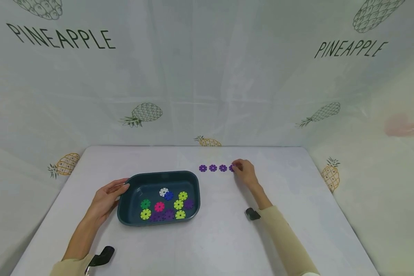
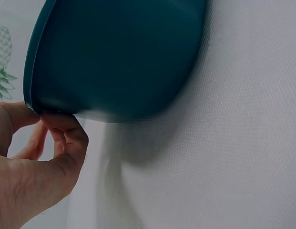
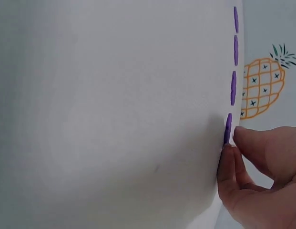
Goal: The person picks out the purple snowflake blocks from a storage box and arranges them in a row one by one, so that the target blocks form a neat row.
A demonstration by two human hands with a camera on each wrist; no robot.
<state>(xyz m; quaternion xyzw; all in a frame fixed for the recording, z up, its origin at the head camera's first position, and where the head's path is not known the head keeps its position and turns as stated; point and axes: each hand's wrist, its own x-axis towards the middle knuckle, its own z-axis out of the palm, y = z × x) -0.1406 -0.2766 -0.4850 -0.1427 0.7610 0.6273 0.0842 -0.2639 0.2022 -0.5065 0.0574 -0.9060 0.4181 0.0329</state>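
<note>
Black wrist device, left: sitting (image 1: 102, 256) nearest you, at the cuff of your left sleeve (image 1: 70, 267).
Black wrist device, right: showing (image 1: 252, 214) beside your right cuff, a little farther out.
Left hand: your left hand (image 1: 105, 198) is gripping the tray's left end, thumb lying over the rim, fingers curling beneath it.
Dark teal tray: the tray (image 1: 138, 189) is lying to the right of your left hand, over the table (image 1: 220, 245).
Tray contents: toothed discs are lying near the tray's middle and right, apart from your fingers; yellow-green (image 1: 145, 214), green (image 1: 145, 204), pink (image 1: 159, 206), blue (image 1: 168, 196), white (image 1: 163, 192) and purple ones are showing, the blue overlapping the white.
Right hand: your right hand (image 1: 247, 174) is pinching narrowly at the row's right end, beyond the tray.
Fourth purple disc: this disc (image 1: 231, 168) is lying at your right fingertips, its right edge hiding under them.
Other three purple discs: they are continuing the row (image 1: 212, 168) leftward from your right hand, spaced slightly apart.
Backdrop: a pale pineapple-print cloth (image 1: 210, 76) is hanging behind the table's far edge.
</note>
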